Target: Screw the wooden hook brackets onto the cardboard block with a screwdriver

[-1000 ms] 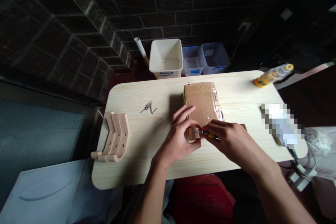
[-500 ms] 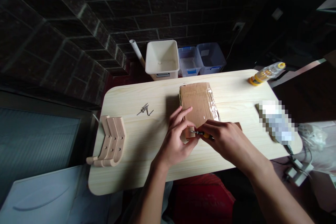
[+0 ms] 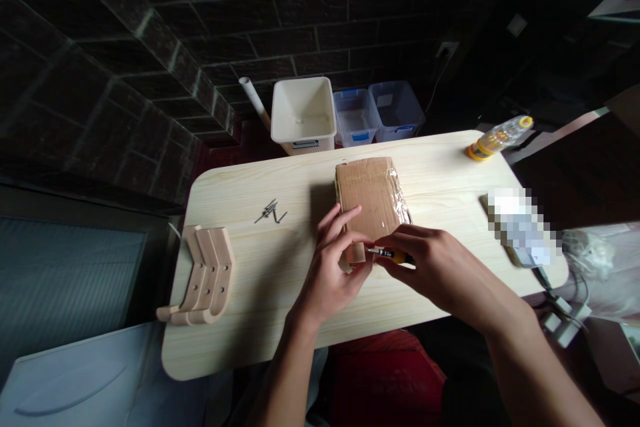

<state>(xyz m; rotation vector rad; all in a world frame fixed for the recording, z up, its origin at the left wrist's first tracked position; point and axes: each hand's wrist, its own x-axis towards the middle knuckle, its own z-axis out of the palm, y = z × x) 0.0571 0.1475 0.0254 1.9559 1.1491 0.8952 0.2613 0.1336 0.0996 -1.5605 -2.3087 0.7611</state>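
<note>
A cardboard box (image 3: 373,193) wrapped partly in clear tape lies on the pale wooden table (image 3: 295,180). At its near edge is a small wooden piece (image 3: 355,253), with my left hand (image 3: 334,267) around it, thumb and forefinger curled in near the tool tip. Closed on a yellow and black screwdriver (image 3: 395,255), my right hand (image 3: 430,255) points its shaft left toward the wooden piece. Fingers partly cover where the tip meets the wood. Dark screws (image 3: 270,211) lie in a loose pile to the left of the box.
Curved wooden parts with holes (image 3: 207,277) stand at the table's left end. A clear yellow bottle (image 3: 500,138) and a blurred-out device (image 3: 523,227) are on the right. Beyond the far edge are a white bin (image 3: 303,110) and two clear tubs (image 3: 356,117).
The whole view has shifted a little, so the table items appear slightly further left. Both hands keep nearly the same pose; the screwdriver's shaft shows a little farther from the wooden piece.
</note>
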